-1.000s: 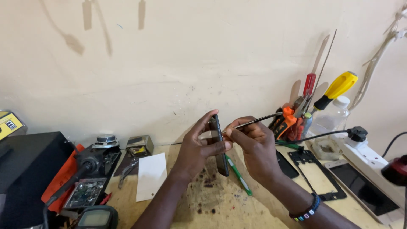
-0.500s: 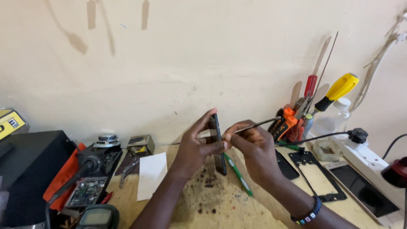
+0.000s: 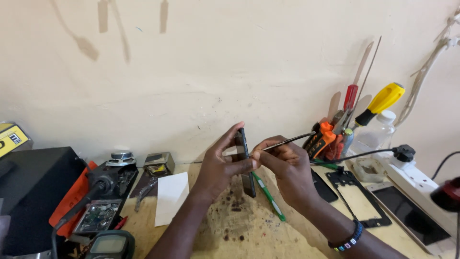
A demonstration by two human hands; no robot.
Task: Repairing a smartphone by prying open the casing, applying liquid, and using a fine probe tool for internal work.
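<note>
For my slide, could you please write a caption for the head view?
Left hand holds a dark phone upright while right hand works tweezers at its edge.

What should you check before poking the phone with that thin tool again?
1. Left hand grips the phone firmly on edge: ok.
2. Right hand pinches the thin tool: ok.
3. Tool tip sits at the phone's edge: cannot tell, fingers hide it.
4. Phone is held above the workbench: ok.
5. Green tool lies under the hands, not in the way: ok.
</note>
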